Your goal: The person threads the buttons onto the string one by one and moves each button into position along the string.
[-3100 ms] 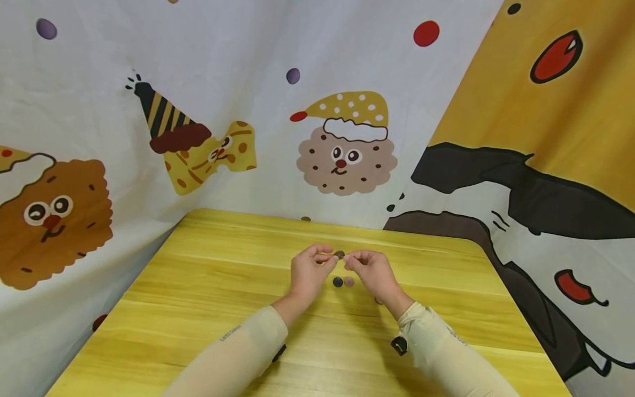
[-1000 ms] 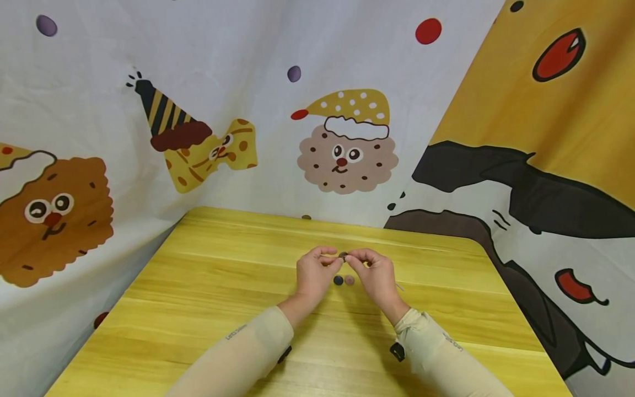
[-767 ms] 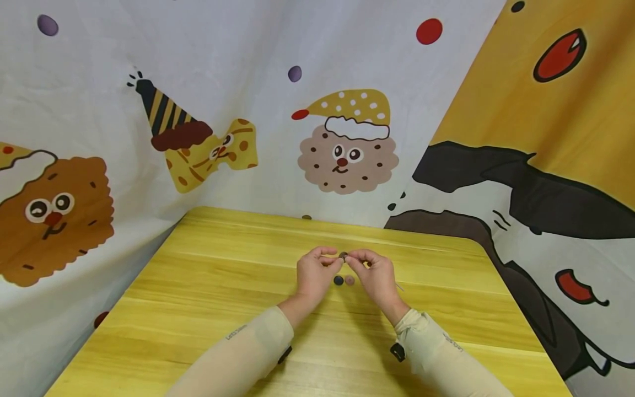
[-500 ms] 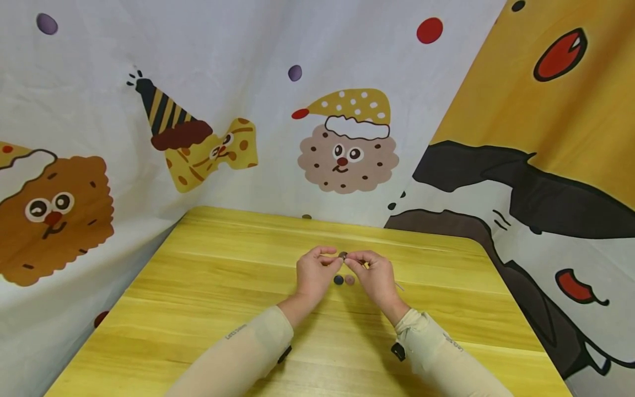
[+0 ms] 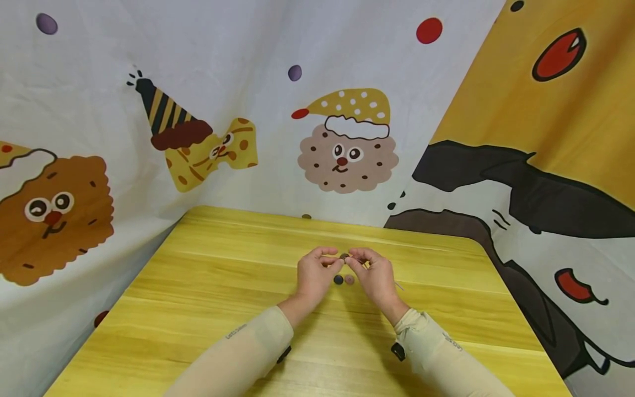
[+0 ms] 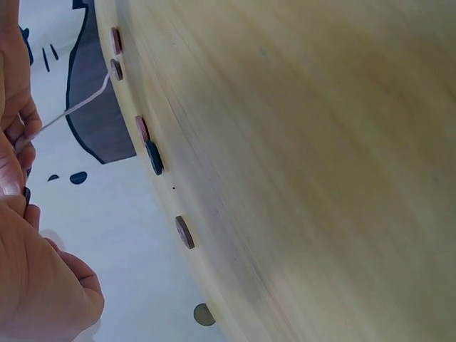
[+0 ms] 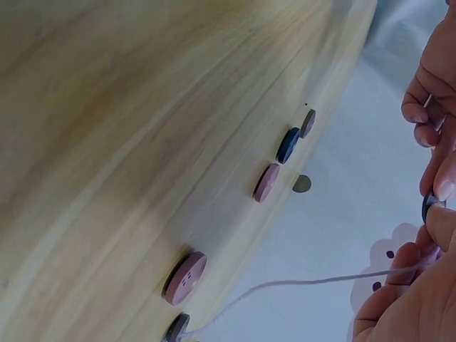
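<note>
My left hand [image 5: 316, 273] pinches a small dark button [image 7: 427, 204] between thumb and fingertip, raised above the table. My right hand [image 5: 375, 275] meets it at the button, its thumb and finger pinching a thin pale cord [image 7: 285, 282] close to the button's edge. Whether the cord passes through a hole is hidden by the fingertips. The cord's other end runs down to a dark button [image 7: 176, 328] on the table. Below the hands lie a dark blue button [image 5: 338, 280] and a pink button [image 5: 349, 280], side by side.
A larger pink button [image 7: 187, 278] lies near the corded one, and a brown button [image 6: 184, 232] lies beyond the blue one. The wooden table [image 5: 223, 264] reaches back to a printed cloth curtain [image 5: 268, 66].
Since about three seconds ago, my hands have drawn closer together and the right fingertips have come up to the held button. Over the last second the hands have barely moved.
</note>
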A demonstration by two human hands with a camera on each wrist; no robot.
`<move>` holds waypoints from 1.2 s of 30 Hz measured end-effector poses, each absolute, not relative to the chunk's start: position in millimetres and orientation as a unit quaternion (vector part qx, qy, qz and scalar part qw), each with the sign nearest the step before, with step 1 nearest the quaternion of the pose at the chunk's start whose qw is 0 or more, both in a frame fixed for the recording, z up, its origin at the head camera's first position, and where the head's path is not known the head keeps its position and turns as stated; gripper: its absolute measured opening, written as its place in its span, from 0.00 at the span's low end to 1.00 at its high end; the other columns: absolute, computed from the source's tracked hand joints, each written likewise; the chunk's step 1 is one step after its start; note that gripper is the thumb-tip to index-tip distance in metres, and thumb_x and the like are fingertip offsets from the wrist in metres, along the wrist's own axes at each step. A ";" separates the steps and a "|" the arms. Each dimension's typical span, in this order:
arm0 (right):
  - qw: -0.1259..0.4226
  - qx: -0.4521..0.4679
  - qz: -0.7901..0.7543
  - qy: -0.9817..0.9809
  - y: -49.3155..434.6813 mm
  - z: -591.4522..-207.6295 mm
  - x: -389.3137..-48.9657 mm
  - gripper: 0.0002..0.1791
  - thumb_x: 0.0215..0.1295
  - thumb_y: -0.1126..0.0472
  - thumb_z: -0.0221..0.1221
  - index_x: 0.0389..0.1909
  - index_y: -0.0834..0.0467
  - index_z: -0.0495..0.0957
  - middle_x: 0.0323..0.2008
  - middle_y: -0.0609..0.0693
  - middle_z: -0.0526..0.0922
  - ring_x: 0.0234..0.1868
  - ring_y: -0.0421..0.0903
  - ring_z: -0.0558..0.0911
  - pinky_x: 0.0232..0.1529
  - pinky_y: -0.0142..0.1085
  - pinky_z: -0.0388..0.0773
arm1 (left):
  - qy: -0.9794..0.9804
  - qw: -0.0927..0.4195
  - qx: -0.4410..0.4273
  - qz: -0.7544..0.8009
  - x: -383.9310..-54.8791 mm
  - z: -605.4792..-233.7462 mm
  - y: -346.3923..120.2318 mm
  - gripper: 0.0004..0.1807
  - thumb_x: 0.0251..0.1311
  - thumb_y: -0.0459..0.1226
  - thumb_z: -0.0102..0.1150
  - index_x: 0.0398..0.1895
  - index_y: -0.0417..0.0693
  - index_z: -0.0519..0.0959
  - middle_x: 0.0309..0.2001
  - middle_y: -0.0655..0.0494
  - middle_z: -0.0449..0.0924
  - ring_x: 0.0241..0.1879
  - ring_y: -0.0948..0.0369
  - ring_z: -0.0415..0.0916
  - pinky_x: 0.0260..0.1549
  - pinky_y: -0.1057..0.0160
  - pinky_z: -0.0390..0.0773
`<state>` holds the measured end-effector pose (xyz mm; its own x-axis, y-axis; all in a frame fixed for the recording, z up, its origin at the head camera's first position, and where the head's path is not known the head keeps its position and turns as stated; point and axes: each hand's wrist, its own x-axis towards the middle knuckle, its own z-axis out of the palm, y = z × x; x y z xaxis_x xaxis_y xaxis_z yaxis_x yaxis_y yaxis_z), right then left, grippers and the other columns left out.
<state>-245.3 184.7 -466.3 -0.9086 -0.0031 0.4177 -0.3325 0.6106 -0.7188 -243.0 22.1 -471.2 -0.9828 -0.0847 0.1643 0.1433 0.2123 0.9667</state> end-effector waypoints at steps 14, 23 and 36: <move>0.120 0.128 0.414 -0.893 192.8 -460.8 -248.1 0.03 0.74 0.60 0.66 0.44 0.50 0.86 0.40 0.45 0.88 0.42 0.43 0.82 0.44 0.35 0.77 | -0.742 -0.009 -0.057 -0.668 -249.7 -465.4 9.2 0.16 0.74 0.43 0.67 0.60 0.48 0.84 0.44 0.49 0.93 0.33 0.65 0.82 0.24 0.67 0.71; 0.092 0.169 0.401 -0.895 198.0 -462.3 -248.2 0.05 0.73 0.61 0.66 0.44 0.47 0.86 0.40 0.42 0.86 0.42 0.41 0.81 0.48 0.39 0.76 | -0.707 -0.122 -0.011 -0.697 -258.3 -460.1 0.4 0.23 0.68 0.38 0.73 0.63 0.45 0.81 0.52 0.44 0.89 0.54 0.52 0.86 0.65 0.39 0.78; 0.046 0.151 0.438 -0.885 198.2 -464.1 -246.3 0.09 0.77 0.57 0.64 0.53 0.53 0.86 0.41 0.54 0.91 0.36 0.46 0.87 0.34 0.31 0.79 | -0.713 -0.101 0.000 -0.694 -256.2 -463.5 5.3 0.19 0.69 0.39 0.71 0.60 0.46 0.81 0.52 0.46 0.87 0.48 0.54 0.84 0.57 0.44 0.81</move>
